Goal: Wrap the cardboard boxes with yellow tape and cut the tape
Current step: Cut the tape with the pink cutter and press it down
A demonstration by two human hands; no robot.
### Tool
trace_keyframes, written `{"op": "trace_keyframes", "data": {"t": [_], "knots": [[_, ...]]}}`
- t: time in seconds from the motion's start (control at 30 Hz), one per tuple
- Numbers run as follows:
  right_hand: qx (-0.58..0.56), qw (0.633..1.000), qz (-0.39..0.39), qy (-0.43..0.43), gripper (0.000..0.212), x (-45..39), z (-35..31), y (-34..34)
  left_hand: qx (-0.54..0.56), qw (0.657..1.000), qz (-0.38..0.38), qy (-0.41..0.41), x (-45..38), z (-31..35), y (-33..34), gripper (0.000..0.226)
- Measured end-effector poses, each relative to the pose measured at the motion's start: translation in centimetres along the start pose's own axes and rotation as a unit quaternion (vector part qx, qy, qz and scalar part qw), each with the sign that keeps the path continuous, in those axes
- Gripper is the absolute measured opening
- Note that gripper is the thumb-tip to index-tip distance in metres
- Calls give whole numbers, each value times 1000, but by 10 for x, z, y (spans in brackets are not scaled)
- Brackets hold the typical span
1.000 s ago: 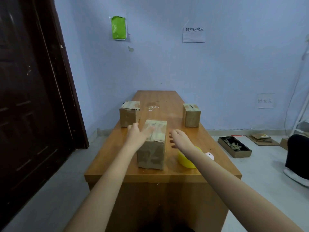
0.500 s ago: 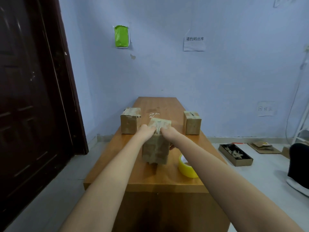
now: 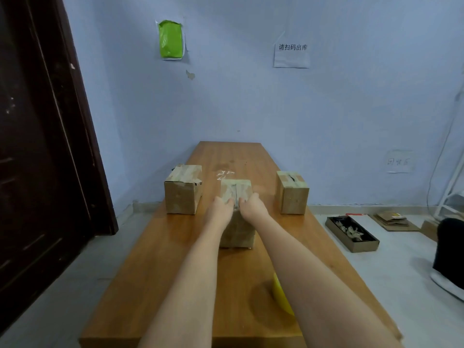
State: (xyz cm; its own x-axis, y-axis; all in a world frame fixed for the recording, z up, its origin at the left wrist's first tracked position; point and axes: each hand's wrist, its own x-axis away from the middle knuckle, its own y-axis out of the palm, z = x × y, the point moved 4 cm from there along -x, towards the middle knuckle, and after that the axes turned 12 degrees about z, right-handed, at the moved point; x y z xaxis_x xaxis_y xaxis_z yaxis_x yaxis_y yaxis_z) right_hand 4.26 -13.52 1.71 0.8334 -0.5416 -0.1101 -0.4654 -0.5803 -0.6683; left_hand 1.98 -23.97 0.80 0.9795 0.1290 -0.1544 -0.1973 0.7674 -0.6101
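Three cardboard boxes stand on a long wooden table (image 3: 175,285). The middle box (image 3: 237,232) is upright at the centre, with old tape on its top. My left hand (image 3: 221,209) and my right hand (image 3: 252,205) lie side by side on its near top edge, fingers curled over the flaps. A second box (image 3: 183,189) stands to the left and a third box (image 3: 292,193) to the right. The yellow tape roll (image 3: 281,295) lies near the table's front right, mostly hidden behind my right forearm.
A dark wooden door (image 3: 37,146) fills the left side. On the floor to the right lie a shallow cardboard tray of scraps (image 3: 351,233) and flat cardboard pieces (image 3: 394,219). A dark object (image 3: 449,254) sits at the far right edge. The blue wall carries paper notices.
Both hands came together from either side of the middle box onto its top edge. The box now stands farther back on the table, away from the tape roll.
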Motion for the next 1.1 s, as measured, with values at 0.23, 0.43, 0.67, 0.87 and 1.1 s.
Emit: {"op": "trace_keyframes", "data": {"t": [0.23, 0.43, 0.67, 0.87, 1.1], "knots": [[38, 998, 44, -30, 46, -53, 3, 25, 23, 999, 16, 25, -49, -5, 28, 56], [120, 973, 153, -126, 38, -84, 5, 36, 14, 997, 29, 66, -84, -1, 49, 42], [128, 967, 164, -147, 37, -122, 7, 41, -19, 995, 50, 82, -113, 9, 69, 43], [118, 969, 159, -149, 37, -144, 7, 45, -11, 995, 59, 83, -132, 14, 79, 43], [145, 981, 75, -106, 41, -159, 2, 45, -81, 989, 68, 102, -141, 20, 80, 39]]}}
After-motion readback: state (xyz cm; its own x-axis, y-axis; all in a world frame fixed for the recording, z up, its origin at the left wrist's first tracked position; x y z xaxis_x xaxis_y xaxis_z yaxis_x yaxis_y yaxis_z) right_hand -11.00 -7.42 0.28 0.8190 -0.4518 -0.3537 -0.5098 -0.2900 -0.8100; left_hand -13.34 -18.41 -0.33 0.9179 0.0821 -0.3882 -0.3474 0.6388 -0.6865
